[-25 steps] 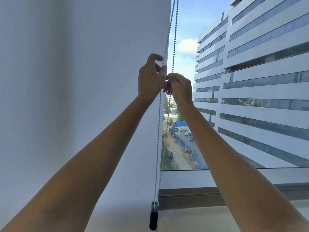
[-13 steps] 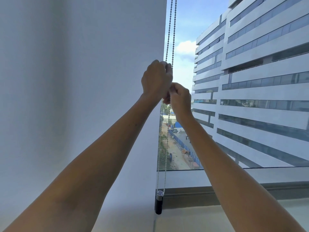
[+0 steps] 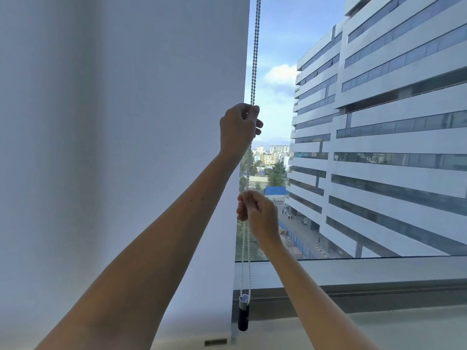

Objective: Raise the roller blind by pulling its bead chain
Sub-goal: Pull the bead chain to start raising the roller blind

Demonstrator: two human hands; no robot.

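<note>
Beyond the window glass (image 3: 278, 102), a pale multi-storey building (image 3: 394, 137) with long bands of dark windows, filling the right side. Blue sky (image 3: 293, 24) above, with a white cloud (image 3: 279, 74) low beside the building's edge. Far off, a cluster of small pale towers (image 3: 274, 154) and green trees (image 3: 276, 171). Lower down, a blue-walled shed (image 3: 275, 191), then a street (image 3: 299, 231) along the building's foot with tiny figures, too small to tell apart, and a blue fence (image 3: 300, 242) beside it. Below the glass, a grey window frame (image 3: 379, 291) running across, and under that a pale sill (image 3: 409, 327).
</note>
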